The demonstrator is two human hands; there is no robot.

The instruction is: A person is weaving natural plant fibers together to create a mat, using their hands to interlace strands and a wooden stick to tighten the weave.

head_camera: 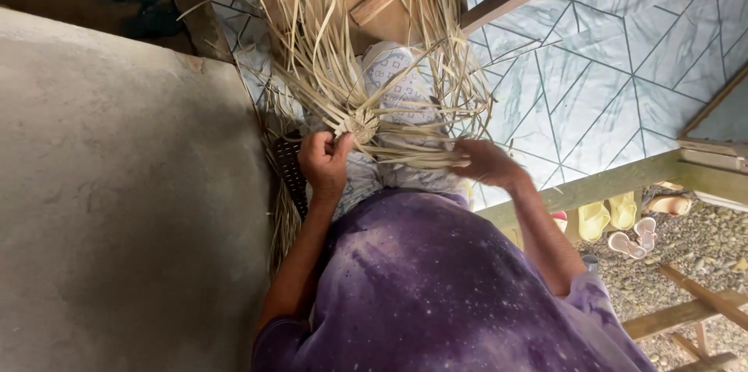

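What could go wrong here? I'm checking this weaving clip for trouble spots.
1. The left hand pinches the small woven centre; if that grip slips, the weave may loosen.
2. The right hand pulls a bunch of strips sideways; thin dry strips might crack.
3. Loose strips fan out and cross each other, so they could tangle or get picked out of order.
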